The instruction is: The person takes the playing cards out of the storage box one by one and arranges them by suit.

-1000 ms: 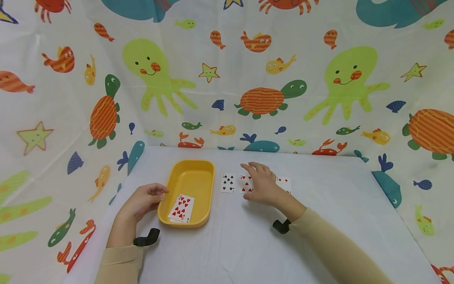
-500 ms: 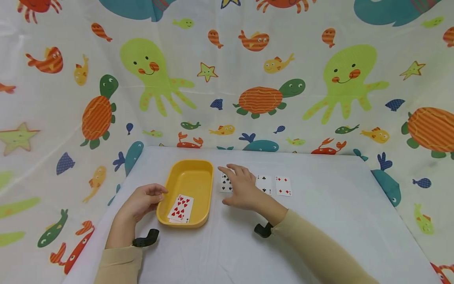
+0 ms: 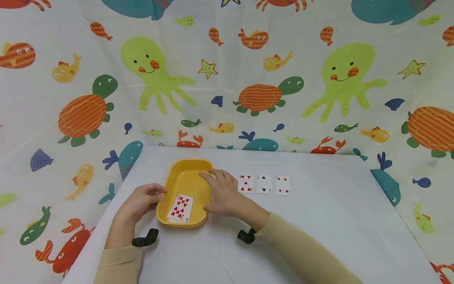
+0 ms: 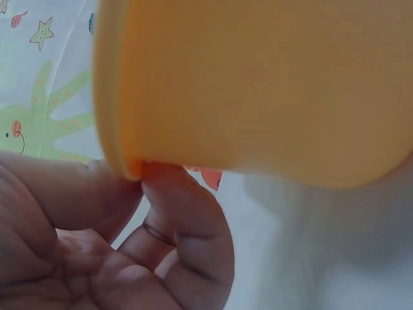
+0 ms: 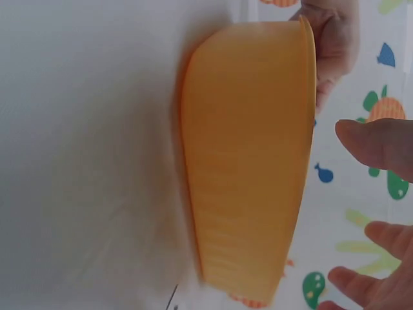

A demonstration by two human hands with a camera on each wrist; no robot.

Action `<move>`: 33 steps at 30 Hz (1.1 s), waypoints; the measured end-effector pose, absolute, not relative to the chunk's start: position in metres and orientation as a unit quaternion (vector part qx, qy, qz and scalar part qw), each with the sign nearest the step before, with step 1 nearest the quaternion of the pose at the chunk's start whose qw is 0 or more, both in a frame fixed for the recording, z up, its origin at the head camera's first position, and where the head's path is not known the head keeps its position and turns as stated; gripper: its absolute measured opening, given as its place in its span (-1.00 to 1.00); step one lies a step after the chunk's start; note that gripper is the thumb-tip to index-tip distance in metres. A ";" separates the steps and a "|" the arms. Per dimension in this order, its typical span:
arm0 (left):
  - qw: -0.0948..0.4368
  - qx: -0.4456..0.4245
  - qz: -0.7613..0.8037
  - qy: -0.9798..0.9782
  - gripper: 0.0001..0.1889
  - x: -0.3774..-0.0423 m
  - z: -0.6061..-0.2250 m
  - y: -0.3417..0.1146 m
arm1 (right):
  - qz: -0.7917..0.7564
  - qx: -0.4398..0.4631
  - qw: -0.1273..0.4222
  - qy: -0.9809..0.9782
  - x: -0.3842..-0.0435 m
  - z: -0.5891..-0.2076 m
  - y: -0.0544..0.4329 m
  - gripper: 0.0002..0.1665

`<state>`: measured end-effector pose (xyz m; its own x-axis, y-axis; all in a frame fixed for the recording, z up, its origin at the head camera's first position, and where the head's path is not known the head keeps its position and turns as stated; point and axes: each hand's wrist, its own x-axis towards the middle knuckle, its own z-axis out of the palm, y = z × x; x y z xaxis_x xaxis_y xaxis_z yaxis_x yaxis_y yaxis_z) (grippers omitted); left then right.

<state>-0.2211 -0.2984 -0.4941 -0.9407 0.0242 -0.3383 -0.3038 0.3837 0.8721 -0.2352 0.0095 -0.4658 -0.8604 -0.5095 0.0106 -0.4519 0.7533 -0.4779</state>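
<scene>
A yellow tray [image 3: 184, 167] stands at the left of the white table, with a hearts playing card [image 3: 181, 207] lying on other cards at its near end. My left hand [image 3: 145, 199] pinches the tray's left rim between thumb and finger, as the left wrist view shows up close. Over the tray's right rim hovers my right hand [image 3: 227, 193], thumb and fingers spread apart with nothing held. In the right wrist view its thumb [image 5: 374, 142] is clear of the rim. A spades card seen earlier beside the tray is hidden behind this hand.
Right of my right hand, a hearts card [image 3: 246, 184], a clubs card [image 3: 264, 184] and a diamonds card [image 3: 283, 185] lie face up in a row. A sea-animal cloth [image 3: 227, 79] hangs behind the table [image 3: 319, 228] and along its sides.
My right hand has moved left, from above the row of cards to the tray's right rim. The hearts and clubs cards came into view. My left hand stays on the rim.
</scene>
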 end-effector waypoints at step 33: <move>0.146 -0.079 0.563 0.809 -0.72 -0.207 -0.499 -0.297 | -0.154 -0.294 0.076 0.940 -0.211 -0.486 -0.072 0.18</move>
